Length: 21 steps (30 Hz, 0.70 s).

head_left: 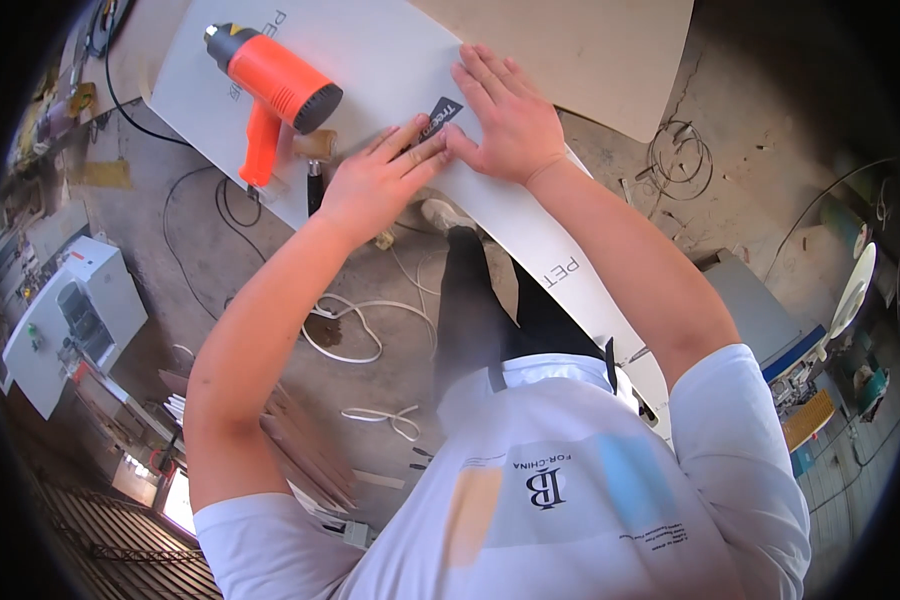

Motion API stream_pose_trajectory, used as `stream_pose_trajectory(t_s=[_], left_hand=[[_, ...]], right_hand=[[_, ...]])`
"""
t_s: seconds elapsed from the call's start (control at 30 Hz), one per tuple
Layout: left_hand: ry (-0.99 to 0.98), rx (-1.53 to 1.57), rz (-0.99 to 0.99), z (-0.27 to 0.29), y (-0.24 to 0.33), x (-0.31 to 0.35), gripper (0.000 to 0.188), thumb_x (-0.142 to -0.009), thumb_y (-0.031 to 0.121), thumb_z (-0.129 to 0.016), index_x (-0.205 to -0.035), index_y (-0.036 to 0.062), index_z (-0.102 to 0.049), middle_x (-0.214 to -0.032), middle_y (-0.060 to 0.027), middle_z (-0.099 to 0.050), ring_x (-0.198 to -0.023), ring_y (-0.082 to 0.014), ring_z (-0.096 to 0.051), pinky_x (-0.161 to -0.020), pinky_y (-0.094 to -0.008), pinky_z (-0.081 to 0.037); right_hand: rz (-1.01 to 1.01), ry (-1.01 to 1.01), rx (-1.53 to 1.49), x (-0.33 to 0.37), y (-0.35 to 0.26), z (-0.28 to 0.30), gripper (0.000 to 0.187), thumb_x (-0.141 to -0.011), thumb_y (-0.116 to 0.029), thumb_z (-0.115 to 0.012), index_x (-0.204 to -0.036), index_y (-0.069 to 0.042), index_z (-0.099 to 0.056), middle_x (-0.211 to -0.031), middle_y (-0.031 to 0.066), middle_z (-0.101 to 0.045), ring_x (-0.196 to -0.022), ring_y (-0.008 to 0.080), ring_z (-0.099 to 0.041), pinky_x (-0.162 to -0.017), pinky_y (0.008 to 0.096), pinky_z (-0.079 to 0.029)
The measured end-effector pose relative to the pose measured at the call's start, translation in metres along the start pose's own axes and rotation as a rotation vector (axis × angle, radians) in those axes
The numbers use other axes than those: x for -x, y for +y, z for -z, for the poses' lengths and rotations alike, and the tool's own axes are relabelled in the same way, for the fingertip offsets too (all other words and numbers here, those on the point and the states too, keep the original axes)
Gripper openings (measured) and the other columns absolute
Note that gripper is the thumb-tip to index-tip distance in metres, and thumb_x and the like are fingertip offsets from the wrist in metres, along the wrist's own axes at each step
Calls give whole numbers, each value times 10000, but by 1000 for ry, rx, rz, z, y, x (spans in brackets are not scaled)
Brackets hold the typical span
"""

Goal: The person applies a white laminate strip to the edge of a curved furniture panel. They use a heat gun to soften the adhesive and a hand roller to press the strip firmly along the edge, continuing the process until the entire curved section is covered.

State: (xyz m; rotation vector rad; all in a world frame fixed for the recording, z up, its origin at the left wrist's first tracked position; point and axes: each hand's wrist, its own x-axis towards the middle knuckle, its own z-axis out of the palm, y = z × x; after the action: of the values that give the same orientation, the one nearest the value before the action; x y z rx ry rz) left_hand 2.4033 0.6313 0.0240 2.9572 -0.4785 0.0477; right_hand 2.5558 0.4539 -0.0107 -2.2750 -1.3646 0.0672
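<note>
A long white panel with printed film on it stretches in front of me and down past my right side. My left hand lies flat near its close edge, fingers extended, with the fingertips beside a small black label. Just right of that label, my right hand presses flat on the panel with fingers stretched forward. The two hands nearly meet at the thumb and fingertips. An orange heat gun with a dark nozzle rests on the panel to the left, held by neither hand.
A tool with a wooden head and black handle sits beside the heat gun. Another pale board lies beyond the panel. White strips and dark cables are scattered on the floor, with a wire coil at right. A white cabinet stands left.
</note>
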Motion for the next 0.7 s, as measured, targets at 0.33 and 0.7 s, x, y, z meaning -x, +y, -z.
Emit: stream_pose_trajectory(t_s=[0.33,0.7], left_hand=[[51,-163,160,-13,42,-10,359,-758,263,-775,-1083,137,-690,-1288,-23,-710,-1239,-248,-663,-937,-403,-594],[101,110,108,4,21,38,413,-863,86,-616,-1270,142,-660,-1359,-12,-665,-1321,-248,-594,-997,-371,-541]], right_hand=[[-8,34,25,-3,-4,0,655,-884,-428,-681,-1400,-38,-581,-1558,146,-493,-1452,281,-458,-1203,442,-379],[40,25,76,-5,-2,-6,644,-868,-424,-671,-1393,-59,-593,-1532,123,-527,-1420,275,-497,-1185,435,-405]])
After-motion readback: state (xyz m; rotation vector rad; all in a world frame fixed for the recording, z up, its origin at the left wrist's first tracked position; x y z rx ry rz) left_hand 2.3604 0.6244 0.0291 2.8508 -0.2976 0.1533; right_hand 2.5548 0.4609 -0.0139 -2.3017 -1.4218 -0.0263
